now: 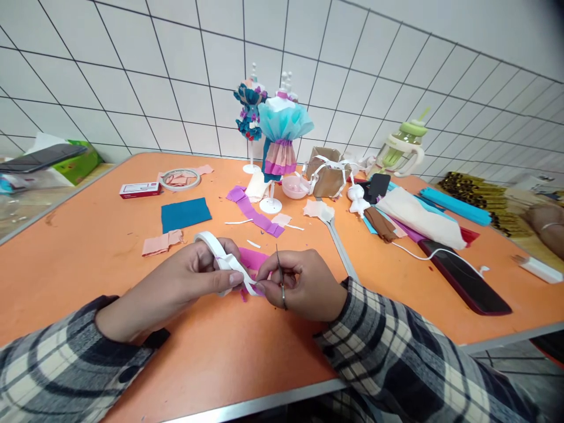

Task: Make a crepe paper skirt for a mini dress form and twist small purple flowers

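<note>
My left hand [198, 270] grips a roll of white tape [210, 242], thumb pressed on the loose strip. Close beside it, my right hand [304, 282] pinches the strip's free end [250, 285] between thumb and forefinger. A thin metal tool [281, 276], perhaps tweezers or small scissors, is also held in the right fingers. Magenta crepe paper [253, 258] lies behind and under the hands, partly hidden. Beyond them are a purple paper strip [259, 217] and a small white scrap [253, 244].
Two doll-size dress stands, one with a turquoise ruffle [286, 122], one dark teal [250, 103], stand at the back. Teal paper [185, 215], a tape ring [180, 180] and a small box [140, 190] lie left. A phone [465, 276], paper rolls and a cup [400, 147] are right.
</note>
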Demonstrator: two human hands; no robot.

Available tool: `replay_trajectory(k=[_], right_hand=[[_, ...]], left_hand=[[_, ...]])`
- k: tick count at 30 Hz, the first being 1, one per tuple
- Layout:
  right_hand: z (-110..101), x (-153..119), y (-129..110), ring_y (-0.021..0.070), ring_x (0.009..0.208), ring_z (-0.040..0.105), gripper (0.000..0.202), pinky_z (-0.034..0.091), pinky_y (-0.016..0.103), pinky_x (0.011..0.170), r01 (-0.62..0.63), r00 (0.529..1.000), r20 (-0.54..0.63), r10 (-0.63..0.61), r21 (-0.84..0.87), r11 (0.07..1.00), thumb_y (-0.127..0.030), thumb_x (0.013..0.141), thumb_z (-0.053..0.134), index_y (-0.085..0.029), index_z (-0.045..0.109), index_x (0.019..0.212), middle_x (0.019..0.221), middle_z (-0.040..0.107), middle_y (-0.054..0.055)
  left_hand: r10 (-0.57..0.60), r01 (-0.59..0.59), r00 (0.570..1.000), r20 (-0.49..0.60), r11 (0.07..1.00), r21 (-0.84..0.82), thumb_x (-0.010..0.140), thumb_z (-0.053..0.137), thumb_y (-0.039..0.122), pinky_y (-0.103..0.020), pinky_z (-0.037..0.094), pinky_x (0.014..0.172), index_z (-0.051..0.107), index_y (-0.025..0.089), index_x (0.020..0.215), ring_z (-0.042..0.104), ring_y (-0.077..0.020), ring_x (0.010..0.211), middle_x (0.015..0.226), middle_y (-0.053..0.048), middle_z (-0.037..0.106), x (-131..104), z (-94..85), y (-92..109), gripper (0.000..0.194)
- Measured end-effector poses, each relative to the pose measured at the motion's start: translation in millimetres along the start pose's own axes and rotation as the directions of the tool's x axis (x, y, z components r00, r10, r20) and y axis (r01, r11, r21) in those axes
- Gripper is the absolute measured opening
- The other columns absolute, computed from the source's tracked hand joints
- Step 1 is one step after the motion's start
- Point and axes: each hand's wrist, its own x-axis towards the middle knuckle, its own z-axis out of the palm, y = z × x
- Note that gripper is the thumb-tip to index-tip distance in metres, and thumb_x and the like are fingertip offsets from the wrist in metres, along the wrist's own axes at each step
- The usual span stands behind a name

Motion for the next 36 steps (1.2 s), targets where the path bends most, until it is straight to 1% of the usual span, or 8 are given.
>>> replay_trajectory(k=[6,11,13,17,21,28,32,36], right_hand=[[-3,0,2,0.0046,0.047,0.037,0.006,0.031,0.018,0.050,0.029,0.996,-0.080,-0.038,-0.113,0.993,-0.024,0.076,0.067,-0.018,0.068,0.078,0.056,0.052,-0.006],[-3,2,3,0.0053,0.049,0.039,0.013,0.031,0.019,0.052,0.019,0.990,-0.133,-0.052,-0.239,0.971,-0.030,0.080,0.065,-0.018,0.070,0.081,0.057,0.056,-0.005],[-4,2,4,0.0060,0.050,0.040,0.015,0.031,0.020,0.053,0.011,0.991,-0.127,-0.046,-0.269,0.963,-0.032,0.081,0.065,-0.018,0.071,0.082,0.059,0.057,-0.004],[-7,4,6,0.0069,0.050,0.041,0.013,0.032,0.020,0.054,-0.054,0.984,-0.178,0.010,-0.247,0.967,-0.031,0.080,0.066,-0.020,0.072,0.084,0.057,0.055,-0.005],[-11,5,6,0.0069,0.050,0.041,0.012,0.032,0.021,0.053,-0.106,0.983,-0.174,0.065,-0.235,0.966,-0.030,0.078,0.066,-0.019,0.072,0.083,0.055,0.052,-0.006],[-12,8,8,0.0067,0.050,0.039,0.012,0.030,0.020,0.049,-0.170,0.980,-0.114,0.165,-0.033,0.985,-0.027,0.076,0.066,-0.017,0.067,0.080,0.055,0.046,-0.006],[-12,8,7,0.0059,0.049,0.036,0.016,0.029,0.019,0.048,-0.224,0.971,-0.051,0.233,0.146,0.964,-0.029,0.074,0.067,-0.016,0.064,0.082,0.056,0.045,-0.007],[-15,8,0,0.0058,0.048,0.038,0.018,0.032,0.019,0.047,-0.222,0.973,-0.002,0.232,0.278,0.934,-0.031,0.072,0.068,-0.016,0.059,0.077,0.054,0.045,-0.007]], left_hand=[[-0.010,0.021,0.999,-0.053,0.979,0.200,0.078,0.071,0.037,-0.025,0.047,0.061,0.059,0.021,0.080,0.058,-0.0150,0.067,0.070,0.002,0.063,-1,-4.3,4,0.021],[-0.105,0.092,0.977,0.187,0.993,0.080,0.077,0.072,0.035,-0.025,0.050,0.061,0.057,0.022,0.080,0.056,-0.0141,0.065,0.072,0.003,0.059,-7,1.5,5,0.020],[-0.125,0.108,0.969,0.212,0.990,0.089,0.079,0.070,0.036,-0.027,0.051,0.065,0.058,0.022,0.084,0.058,-0.0149,0.069,0.076,0.002,0.060,-7,3.7,4,0.019],[-0.071,0.057,0.997,0.037,0.950,0.306,0.079,0.068,0.043,-0.029,0.051,0.066,0.062,0.022,0.086,0.061,-0.0191,0.075,0.078,0.000,0.064,-1,0.0,2,0.023],[0.036,0.057,0.982,-0.187,0.882,0.467,0.076,0.068,0.051,-0.031,0.051,0.063,0.064,0.021,0.090,0.064,-0.0229,0.076,0.085,-0.004,0.069,2,-7.0,2,0.033],[0.182,-0.047,0.979,-0.089,0.631,0.775,0.089,0.057,0.050,-0.031,0.046,0.074,0.068,0.024,0.092,0.066,-0.0249,0.085,0.101,-0.004,0.074,-7,-11.5,4,0.029],[0.245,-0.066,0.965,-0.099,0.587,0.807,0.091,0.051,0.048,-0.031,0.044,0.075,0.067,0.025,0.096,0.066,-0.0253,0.081,0.091,-0.003,0.075,-12,-15.6,7,0.028],[0.293,-0.037,0.944,-0.155,0.558,0.829,0.091,0.054,0.047,-0.032,0.043,0.076,0.062,0.020,0.104,0.065,-0.0260,0.084,0.107,-0.007,0.072,-14,-21.7,9,0.031]])
